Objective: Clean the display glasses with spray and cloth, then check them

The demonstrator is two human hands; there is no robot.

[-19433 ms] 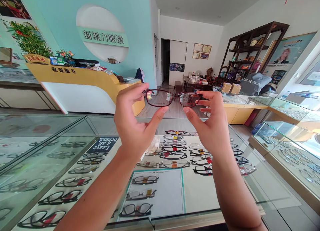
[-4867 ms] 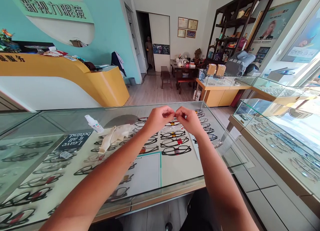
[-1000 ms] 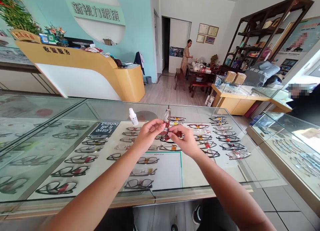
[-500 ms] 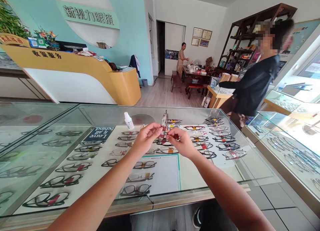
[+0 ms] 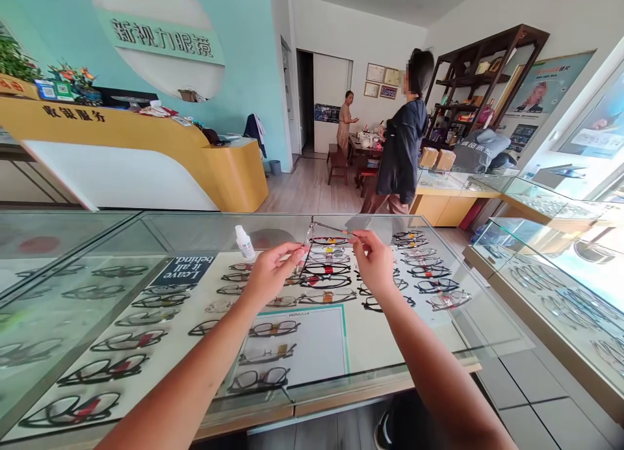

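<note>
My left hand (image 5: 270,273) and my right hand (image 5: 375,261) hold a pair of dark-framed glasses (image 5: 312,237) above the glass counter (image 5: 419,346). The left fingers pinch the frame's front, held on edge. With a fingertip pinch the right hand grips the end of one temple arm (image 5: 331,227), swung out to the right. A small white spray bottle (image 5: 244,242) stands on the counter just left of my left hand. Under the glass lie rows of several glasses (image 5: 326,281).
A person in a dark top (image 5: 400,151) walks on the far side of the counter. Another person (image 5: 345,121) stands by a table at the back. A yellow reception desk (image 5: 146,151) is at left, more glass cases (image 5: 550,255) at right, a dark shelf (image 5: 487,92) behind.
My right hand has moved right and pulled the temple arm open. The person in the dark top has walked from the right toward the middle.
</note>
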